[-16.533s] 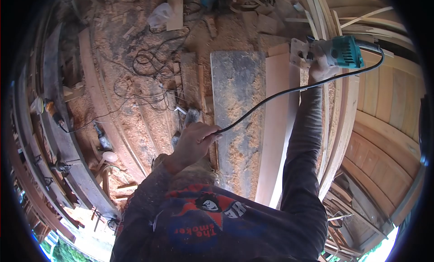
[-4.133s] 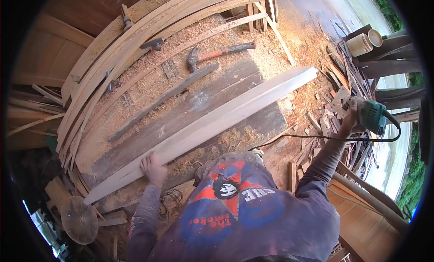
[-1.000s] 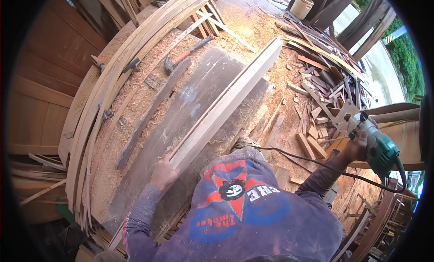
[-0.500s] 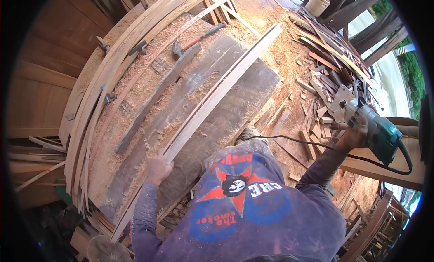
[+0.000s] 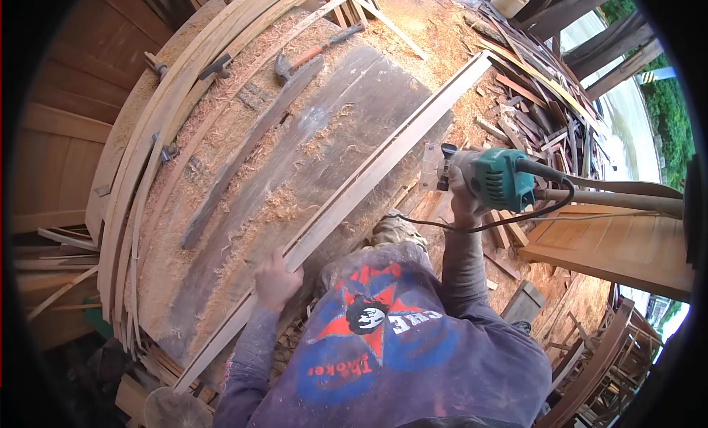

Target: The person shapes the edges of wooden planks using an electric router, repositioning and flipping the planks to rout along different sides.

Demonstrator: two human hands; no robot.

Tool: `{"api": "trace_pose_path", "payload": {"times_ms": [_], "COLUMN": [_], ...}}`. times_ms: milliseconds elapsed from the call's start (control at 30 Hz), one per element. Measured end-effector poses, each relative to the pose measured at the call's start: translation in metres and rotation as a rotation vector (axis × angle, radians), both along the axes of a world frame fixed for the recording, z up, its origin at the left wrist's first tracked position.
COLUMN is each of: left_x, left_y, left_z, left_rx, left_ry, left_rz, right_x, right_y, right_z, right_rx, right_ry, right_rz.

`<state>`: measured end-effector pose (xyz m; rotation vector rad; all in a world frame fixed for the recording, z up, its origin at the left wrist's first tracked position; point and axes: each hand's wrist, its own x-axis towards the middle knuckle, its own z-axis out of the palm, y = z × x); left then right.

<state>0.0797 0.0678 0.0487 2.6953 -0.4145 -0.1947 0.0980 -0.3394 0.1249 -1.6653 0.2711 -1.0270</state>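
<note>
A long pale wooden strip (image 5: 391, 162) lies slantwise across the workbench (image 5: 361, 77), its far end reaching past the bench edge. My left hand (image 5: 279, 282) is closed around the strip near its lower part. On the right, my right hand (image 5: 464, 199) grips a green trim router (image 5: 503, 178) with a clear base and a black knob. The router is held to the right of the strip, apart from it. A dark power cord (image 5: 450, 226) hangs from the router and loops back past my body. The router's bit is hidden.
A hammer (image 5: 317, 50) and a dark board (image 5: 251, 155) lie among shavings on the bench. Several curved wooden strips (image 5: 158, 111) are clamped along its left side. Offcuts (image 5: 527, 118) heap up at right, near a wooden panel (image 5: 605, 243).
My right hand has swung left with the router, closer to the strip and bench. The strip's far end has shifted right, and my left hand has moved slightly right and down with it.
</note>
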Motion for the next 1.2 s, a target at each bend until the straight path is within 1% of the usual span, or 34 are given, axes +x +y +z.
{"api": "trace_pose_path", "payload": {"times_ms": [100, 133, 200, 233, 267, 333, 367, 433, 467, 500, 533, 600, 633, 667, 733, 767, 867, 933, 1033, 1100, 1200], "left_x": [-0.001, -0.002, -0.003, -0.001, 0.001, 0.004, 0.006, 0.009, 0.010, 0.009, 0.008, 0.007, 0.008, 0.009, 0.010, 0.010, 0.011, 0.010, 0.011, 0.008, 0.006], "left_y": [0.000, 0.001, -0.001, -0.003, -0.006, -0.011, -0.010, -0.009, -0.007, -0.003, -0.002, -0.002, -0.002, -0.002, -0.005, -0.005, -0.004, -0.002, 0.000, 0.000, 0.002], "left_z": [-0.002, -0.002, 0.002, 0.005, 0.007, 0.010, 0.010, 0.009, 0.007, 0.003, 0.000, -0.001, -0.001, -0.002, -0.003, -0.004, -0.006, -0.010, -0.006, -0.009, -0.011], "left_rx": [-0.002, -0.013, -0.017, -0.024, -0.030, -0.029, -0.039, -0.014, -0.025, -0.049, -0.074, -0.084, -0.079, -0.087, -0.059, -0.063, -0.032, -0.039, -0.031, -0.027, -0.013], "left_ry": [0.018, 0.015, 0.062, 0.106, 0.105, -0.193, -0.189, -0.174, -0.169, -0.111, -0.053, -0.026, -0.010, -0.001, -0.050, -0.045, -0.005, -0.028, 0.008, 0.011, 0.005], "left_rz": [0.008, 0.003, 0.029, 0.047, 0.035, 0.054, 0.048, -0.024, -0.037, -0.051, -0.064, -0.069, -0.061, -0.076, -0.061, -0.071, -0.062, -0.048, -0.084, -0.072, -0.058], "right_x": [0.012, 0.010, 0.014, 0.015, 0.012, 0.016, 0.019, 0.027, 0.031, 0.035, 0.035, 0.036, 0.039, 0.041, 0.047, 0.048, 0.056, 0.066, 0.086, 0.102, 0.122], "right_y": [0.035, 0.042, 0.059, 0.066, 0.069, 0.079, 0.084, 0.091, 0.095, 0.100, 0.098, 0.092, 0.091, 0.089, 0.086, 0.082, 0.061, 0.039, 0.017, -0.006, -0.046], "right_z": [-0.007, -0.018, -0.036, -0.038, -0.044, -0.040, -0.039, -0.040, -0.039, -0.032, -0.034, -0.040, -0.043, -0.046, -0.048, -0.044, -0.059, -0.064, -0.062, -0.060, -0.052], "right_rx": [-0.080, -0.117, -0.029, -0.234, -0.095, -0.228, -0.275, -0.184, -0.192, -0.121, -0.123, -0.127, -0.219, -0.242, -0.286, -0.207, -0.136, -0.117, 0.072, 0.124, -0.018], "right_ry": [0.122, 0.228, 0.210, 0.335, 0.335, 0.498, 0.554, 0.340, 0.347, 0.288, 0.304, 0.336, 0.370, 0.389, 0.427, 0.399, 0.372, 0.294, 0.129, 0.023, 0.003], "right_rz": [0.159, 0.167, 0.185, 0.095, 0.205, 0.098, 0.059, 0.060, 0.045, -0.006, -0.020, -0.049, -0.078, -0.105, -0.159, -0.127, -0.172, -0.209, -0.249, -0.276, -0.358]}}
